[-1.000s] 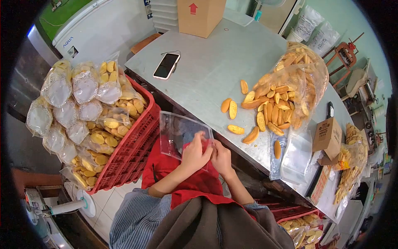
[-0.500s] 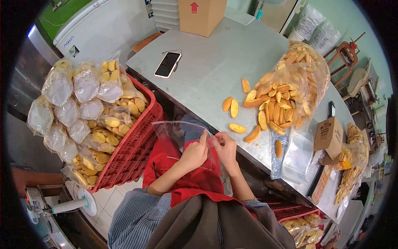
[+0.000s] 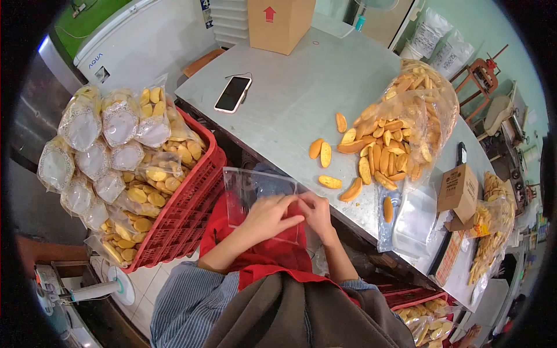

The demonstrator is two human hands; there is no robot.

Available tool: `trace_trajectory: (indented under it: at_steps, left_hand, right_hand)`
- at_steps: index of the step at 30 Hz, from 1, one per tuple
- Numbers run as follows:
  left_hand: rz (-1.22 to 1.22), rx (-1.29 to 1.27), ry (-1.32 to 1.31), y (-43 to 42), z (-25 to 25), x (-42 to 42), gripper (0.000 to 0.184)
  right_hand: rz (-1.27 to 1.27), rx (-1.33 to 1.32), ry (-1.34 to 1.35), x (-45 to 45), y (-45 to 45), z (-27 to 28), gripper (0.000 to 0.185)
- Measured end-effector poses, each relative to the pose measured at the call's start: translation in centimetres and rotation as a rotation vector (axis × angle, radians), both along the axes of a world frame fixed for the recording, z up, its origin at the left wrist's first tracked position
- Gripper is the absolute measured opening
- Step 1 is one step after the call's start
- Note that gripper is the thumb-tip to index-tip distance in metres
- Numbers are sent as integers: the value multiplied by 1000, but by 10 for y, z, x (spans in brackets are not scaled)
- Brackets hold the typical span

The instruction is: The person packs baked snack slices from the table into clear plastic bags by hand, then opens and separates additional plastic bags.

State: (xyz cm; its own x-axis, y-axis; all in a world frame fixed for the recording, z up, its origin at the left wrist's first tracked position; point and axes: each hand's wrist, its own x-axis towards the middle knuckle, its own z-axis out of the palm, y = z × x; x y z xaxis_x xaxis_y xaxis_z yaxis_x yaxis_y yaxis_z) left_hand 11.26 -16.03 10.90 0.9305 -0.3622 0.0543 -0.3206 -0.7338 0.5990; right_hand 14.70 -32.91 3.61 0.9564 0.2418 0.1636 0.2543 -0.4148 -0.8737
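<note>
A clear, flat plastic bag [image 3: 237, 190] hangs over my lap in front of the red apron. My left hand [image 3: 271, 217] lies across the bag with its fingers stretched toward the right and the thumb apart. Close by, my right hand [image 3: 317, 214] pinches the bag's right edge, its fingertips meeting those of my left hand. Through the film I see no contents. On the table to the right, loose slices of toasted bread [image 3: 381, 156] spill from the mouth of a large clear bag [image 3: 432, 107].
A red crate [image 3: 194, 177] of packed bags stands at the left. On the metal table [image 3: 278, 98] are a phone [image 3: 233, 94], a cardboard box [image 3: 278, 26], a small carton [image 3: 459, 191] and a stack of clear bags [image 3: 413, 223]. Another red crate [image 3: 415, 297] sits below right.
My left hand has slid slightly left and flattened, its raised index finger now lowered toward the right. The bag has turned flatter and squarer. My right hand stays almost in place.
</note>
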Motion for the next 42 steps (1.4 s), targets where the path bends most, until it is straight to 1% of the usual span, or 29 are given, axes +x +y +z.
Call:
trace_trajectory:
  at_steps: [1,2,3,5,8,11,14,17,18,24,26,29,30,32,33,36,39,42]
  left_hand:
    - [-40,-18,-211,5,5,6,49]
    - [95,-33,-332,6,10,10,41]
    - [136,-17,-497,10,15,19,36]
    - [-91,-42,-453,25,12,36,31]
    - [-256,-354,279,32,-2,53,23]
    - [-276,-337,-4,30,-5,55,22]
    - [-240,-387,20,28,-4,53,20]
    - [-214,-428,-7,21,-10,49,20]
    - [-205,-422,-5,19,-9,47,21]
    - [-201,-405,-16,14,-6,40,21]
    - [-203,-409,-27,14,-9,38,21]
    - [-304,-392,231,23,0,40,20]
    - [-316,-346,242,23,2,42,21]
    - [-338,-255,263,24,5,46,24]
    - [-354,-283,212,23,5,47,23]
    - [-387,-344,82,19,0,48,20]
    - [-395,-366,-6,16,-3,46,20]
    - [-377,-381,-117,8,3,37,21]
  right_hand:
    - [66,24,57,-1,-5,6,9]
    - [116,69,1,-3,-8,7,11]
    - [166,119,57,-5,-10,9,11]
    - [266,217,166,-7,-11,13,11]
    - [254,247,310,-8,-12,17,14]
    - [251,813,595,-8,-17,14,14]
    - [281,778,592,-7,-23,20,15]
    - [297,405,484,-12,-21,30,12]
    - [232,408,527,-13,-19,32,11]
    - [230,489,574,-19,-16,36,10]
    - [219,468,514,-23,-14,34,10]
    - [255,358,389,-28,-9,29,9]
    - [276,308,341,-29,-8,28,9]
    - [233,244,241,-31,-4,32,9]
    - [213,212,189,-32,-2,34,9]
    - [152,323,132,-32,0,25,8]
    - [115,279,135,-36,0,42,8]
    - [96,325,72,-37,3,53,9]
